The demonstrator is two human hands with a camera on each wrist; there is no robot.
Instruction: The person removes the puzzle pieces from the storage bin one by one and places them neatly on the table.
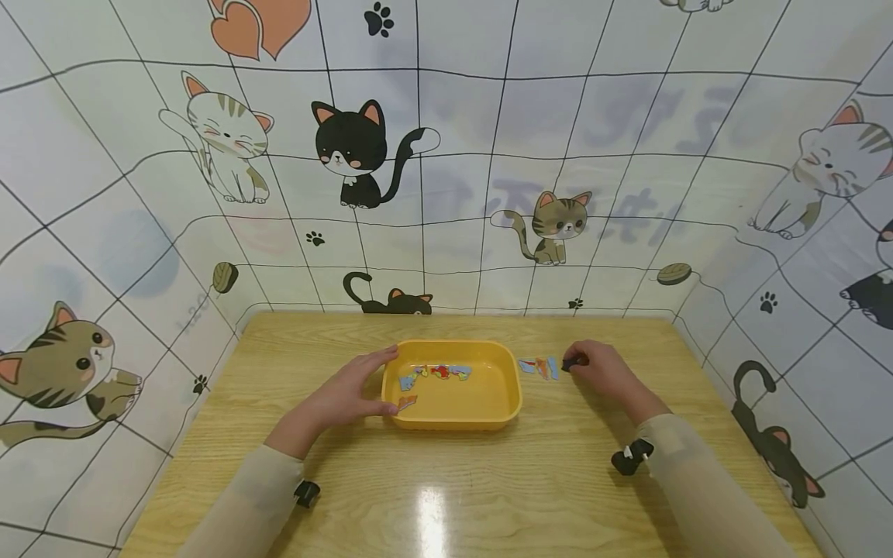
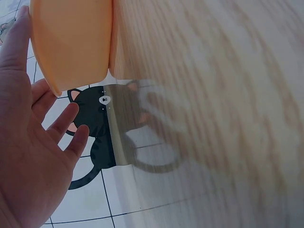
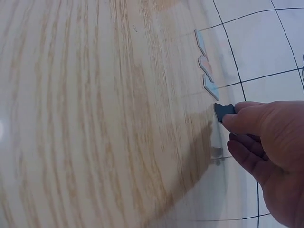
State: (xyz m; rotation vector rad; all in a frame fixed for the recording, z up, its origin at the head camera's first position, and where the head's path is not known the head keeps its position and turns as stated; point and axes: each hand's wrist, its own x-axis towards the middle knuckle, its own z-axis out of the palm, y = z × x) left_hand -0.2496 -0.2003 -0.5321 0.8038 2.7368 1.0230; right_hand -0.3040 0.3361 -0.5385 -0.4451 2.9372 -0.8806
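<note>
A yellow plastic tray (image 1: 449, 425) stands on the table, holding several small colourful puzzle pieces (image 1: 441, 372), mostly along its back side and one at the front left. My left hand (image 1: 345, 395) rests against the tray's left end, fingers spread and thumb at the front corner; in the left wrist view the other fingers hang loosely. To the right of the tray, my right hand (image 1: 605, 373) pinches a dark flat puzzle piece (image 3: 224, 111) between thumb and fingers, low over the table. Beside it lies a short row of blue and orange puzzle pieces (image 1: 539, 367).
The light wooden table (image 1: 446, 480) ends at a wall covering (image 1: 460, 186) printed with cats and grid lines, which also rises at both sides. A dark wrist device (image 1: 631, 457) sits at the right sleeve, another (image 1: 307, 494) at the left.
</note>
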